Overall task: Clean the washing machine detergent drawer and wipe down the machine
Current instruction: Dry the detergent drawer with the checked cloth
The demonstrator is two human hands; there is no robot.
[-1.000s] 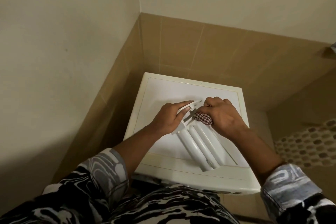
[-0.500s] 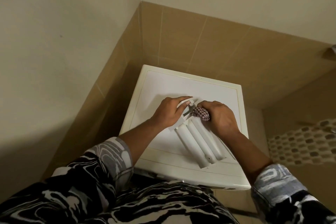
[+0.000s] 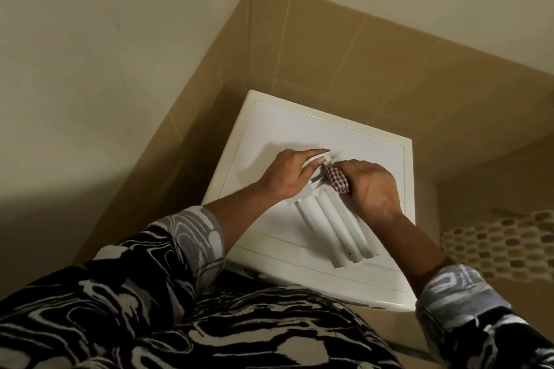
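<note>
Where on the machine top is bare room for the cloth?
Bare: far strip of the machine top beyond the hands, and the patch between left forearm and drawer. Crowded: the drawer's far end, where left hand, right hand and cloth meet.

Home laundry corner: washing machine (image 3: 299,132), tiled wall (image 3: 329,48).

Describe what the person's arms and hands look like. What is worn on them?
The left hand and the right hand are bare: no gloves, rings or watch show. The left sleeve and the right sleeve carry a swirling marbled pattern in black, grey and white. They stop well above the wrists, leaving the forearms uncovered.
</note>
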